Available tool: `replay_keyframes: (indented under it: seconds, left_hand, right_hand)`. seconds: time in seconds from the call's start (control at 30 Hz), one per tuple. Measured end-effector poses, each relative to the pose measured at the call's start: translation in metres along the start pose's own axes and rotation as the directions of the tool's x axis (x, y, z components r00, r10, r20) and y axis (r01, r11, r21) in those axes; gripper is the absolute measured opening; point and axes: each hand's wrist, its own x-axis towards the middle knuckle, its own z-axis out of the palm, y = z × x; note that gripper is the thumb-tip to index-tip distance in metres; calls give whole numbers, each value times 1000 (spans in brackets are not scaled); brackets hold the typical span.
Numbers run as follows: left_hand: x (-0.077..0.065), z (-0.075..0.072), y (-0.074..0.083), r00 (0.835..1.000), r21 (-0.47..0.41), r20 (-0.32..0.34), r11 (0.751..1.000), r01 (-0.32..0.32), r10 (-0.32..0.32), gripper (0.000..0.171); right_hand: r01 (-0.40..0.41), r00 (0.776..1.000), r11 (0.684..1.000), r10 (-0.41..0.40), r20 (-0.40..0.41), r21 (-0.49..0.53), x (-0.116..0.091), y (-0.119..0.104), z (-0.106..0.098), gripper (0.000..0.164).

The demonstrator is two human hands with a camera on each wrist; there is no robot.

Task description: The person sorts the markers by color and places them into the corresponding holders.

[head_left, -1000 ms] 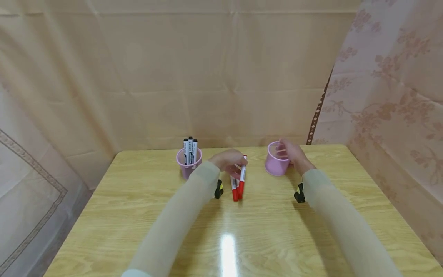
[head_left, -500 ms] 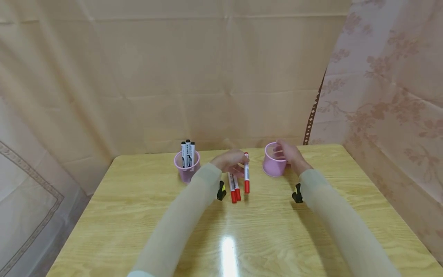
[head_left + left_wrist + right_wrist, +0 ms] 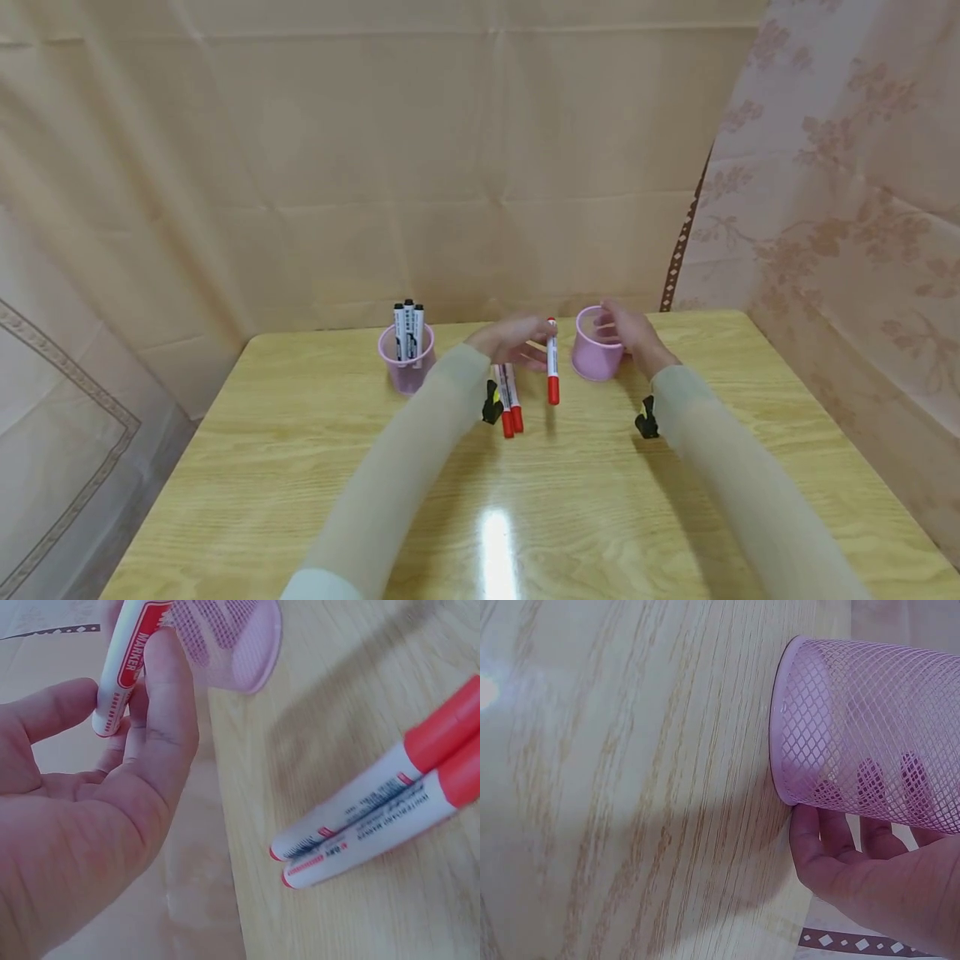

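Observation:
My left hand (image 3: 516, 337) pinches a red-capped whiteboard marker (image 3: 552, 367) near its back end, cap pointing down, above the table. In the left wrist view the thumb and fingers close on the white barrel (image 3: 124, 682). Two more red-capped markers (image 3: 360, 817) lie side by side on the table below this hand. To the right stands a pink mesh pen cup (image 3: 596, 360), with no pens showing in it. My right hand (image 3: 634, 337) holds that cup at its right side; through the mesh, in the right wrist view, fingertips (image 3: 870, 780) show against the wall.
A second pink mesh pen cup (image 3: 408, 379) stands left of my left hand, holding several black-capped markers (image 3: 408, 329) upright. The wooden table (image 3: 300, 467) ends at its back edge near a beige cloth (image 3: 337, 167); a floral cloth (image 3: 862, 208) hangs on the right.
My left hand has lifted one red-capped marker off the other two and carried it right, towards the cup. That marker now hangs nearly upright. My right hand stays at its cup.

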Motion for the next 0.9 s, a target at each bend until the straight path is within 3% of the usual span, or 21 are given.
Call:
replay_keyframes:
  seconds: [0.47, 0.7, 0.9]
  left_hand:
    - [9, 11, 14, 998, -78, 44, 996, -34, 38, 19]
    - [11, 19, 22, 996, -159, 4, 984, -84, 85, 18]
    - [12, 23, 26, 992, -179, -55, 977, -119, 111, 19]
  right_hand:
    - [9, 1000, 1000, -9, 7, -22, 0, 0, 1, 76]
    - [-14, 1000, 1000, 14, 17, -24, -1, 0, 1, 79]
    - [3, 1000, 1000, -3, 5, -12, 1, -1, 2, 76]
